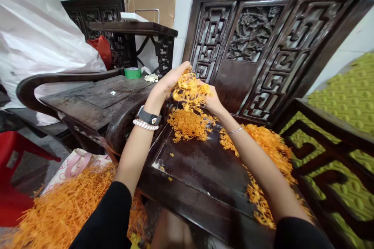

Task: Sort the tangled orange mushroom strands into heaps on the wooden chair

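Observation:
My left hand [172,79] and my right hand [210,99] are raised over a dark carved wooden bench [201,163]. Between them hangs a tangled clump of curly orange pieces [191,91], gripped by the fingers of both hands. Right below it, a small orange pile [188,124] lies on the seat. A larger orange heap [269,146] spreads along the right side of the bench, partly behind my right forearm. The fingertips are partly hidden by the clump.
At lower left, a big mass of orange strands [67,206] lies beside a red stool [14,163]. A wooden chair [96,89] holds green tape [133,72] and small pale pieces [151,78]. A white sack [43,39] stands behind; yellow-green padding [347,89] is at right.

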`<control>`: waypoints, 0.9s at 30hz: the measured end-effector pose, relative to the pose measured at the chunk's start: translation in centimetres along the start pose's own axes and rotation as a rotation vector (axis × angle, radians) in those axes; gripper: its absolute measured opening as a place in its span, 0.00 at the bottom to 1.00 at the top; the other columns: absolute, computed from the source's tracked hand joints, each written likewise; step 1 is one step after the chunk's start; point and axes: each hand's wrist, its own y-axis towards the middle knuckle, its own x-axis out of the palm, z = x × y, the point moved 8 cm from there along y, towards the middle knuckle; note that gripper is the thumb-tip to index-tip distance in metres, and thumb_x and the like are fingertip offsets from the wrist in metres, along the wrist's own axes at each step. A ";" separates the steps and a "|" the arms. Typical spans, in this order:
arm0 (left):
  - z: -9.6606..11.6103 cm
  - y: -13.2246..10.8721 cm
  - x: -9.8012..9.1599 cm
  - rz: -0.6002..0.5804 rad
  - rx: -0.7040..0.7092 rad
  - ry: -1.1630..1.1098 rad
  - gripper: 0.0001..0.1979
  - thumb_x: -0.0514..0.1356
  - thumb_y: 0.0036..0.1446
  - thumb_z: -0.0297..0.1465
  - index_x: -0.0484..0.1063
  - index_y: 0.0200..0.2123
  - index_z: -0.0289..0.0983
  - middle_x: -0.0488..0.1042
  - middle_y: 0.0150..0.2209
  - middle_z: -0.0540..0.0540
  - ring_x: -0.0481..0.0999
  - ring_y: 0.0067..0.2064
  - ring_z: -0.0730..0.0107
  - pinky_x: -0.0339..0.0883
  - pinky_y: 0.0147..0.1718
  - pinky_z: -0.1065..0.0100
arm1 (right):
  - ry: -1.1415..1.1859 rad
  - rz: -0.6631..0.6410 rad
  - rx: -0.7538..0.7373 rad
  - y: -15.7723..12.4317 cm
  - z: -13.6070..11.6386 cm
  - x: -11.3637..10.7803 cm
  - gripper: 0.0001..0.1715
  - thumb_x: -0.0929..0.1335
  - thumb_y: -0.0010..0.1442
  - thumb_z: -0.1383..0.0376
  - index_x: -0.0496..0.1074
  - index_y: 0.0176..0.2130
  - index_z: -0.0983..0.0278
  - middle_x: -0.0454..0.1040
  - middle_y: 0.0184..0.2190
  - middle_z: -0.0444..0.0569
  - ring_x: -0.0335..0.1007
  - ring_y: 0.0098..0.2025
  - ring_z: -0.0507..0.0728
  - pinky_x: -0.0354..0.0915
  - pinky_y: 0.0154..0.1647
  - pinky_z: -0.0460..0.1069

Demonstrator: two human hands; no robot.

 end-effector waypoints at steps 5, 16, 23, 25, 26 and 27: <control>0.4 0.7 -0.6 0.106 0.061 0.003 0.09 0.63 0.56 0.31 0.67 0.28 0.34 0.63 0.22 0.53 0.73 0.30 0.72 0.65 0.35 0.68 | 0.333 0.187 0.187 -0.8 1.1 -3.7 0.30 0.67 0.50 0.39 0.71 0.40 0.58 0.74 0.44 0.51 0.74 0.44 0.60 0.72 0.43 0.59; -3.3 3.4 4.8 -0.043 0.076 -0.214 0.26 0.46 0.62 0.54 0.71 0.43 0.39 0.73 0.40 0.44 0.74 0.48 0.61 0.66 0.47 0.59 | 0.236 0.590 0.417 -5.6 0.7 -5.8 0.30 0.60 0.56 0.38 0.68 0.34 0.61 0.72 0.29 0.47 0.75 0.34 0.55 0.71 0.40 0.54; -10.7 0.6 3.4 -0.095 0.217 0.526 0.46 0.70 0.45 0.44 0.54 0.63 0.40 0.61 0.63 0.36 0.64 0.61 0.56 0.61 0.54 0.63 | -0.314 0.396 0.366 1.7 2.7 -6.7 0.29 0.59 0.62 0.44 0.69 0.33 0.66 0.72 0.28 0.51 0.75 0.39 0.60 0.69 0.39 0.58; -13.8 0.2 3.1 -0.141 0.161 0.848 0.39 0.69 0.48 0.41 0.60 0.61 0.39 0.69 0.58 0.37 0.70 0.57 0.57 0.62 0.53 0.64 | -0.440 0.359 0.357 4.2 2.0 -6.3 0.28 0.55 0.67 0.50 0.69 0.35 0.68 0.73 0.32 0.53 0.75 0.43 0.62 0.68 0.42 0.58; -15.1 0.0 2.8 -0.146 0.132 0.987 0.31 0.66 0.52 0.40 0.65 0.58 0.38 0.73 0.54 0.38 0.72 0.55 0.58 0.62 0.52 0.64 | -0.549 0.334 0.315 5.2 1.0 -6.0 0.27 0.54 0.68 0.53 0.69 0.36 0.70 0.74 0.35 0.55 0.74 0.46 0.63 0.67 0.45 0.59; -16.0 0.0 2.4 -0.129 0.111 1.094 0.24 0.61 0.57 0.40 0.68 0.56 0.39 0.76 0.51 0.39 0.73 0.53 0.58 0.62 0.52 0.64 | -0.666 0.302 0.251 6.0 -0.3 -5.6 0.25 0.54 0.68 0.55 0.69 0.37 0.71 0.74 0.38 0.58 0.72 0.48 0.65 0.65 0.47 0.60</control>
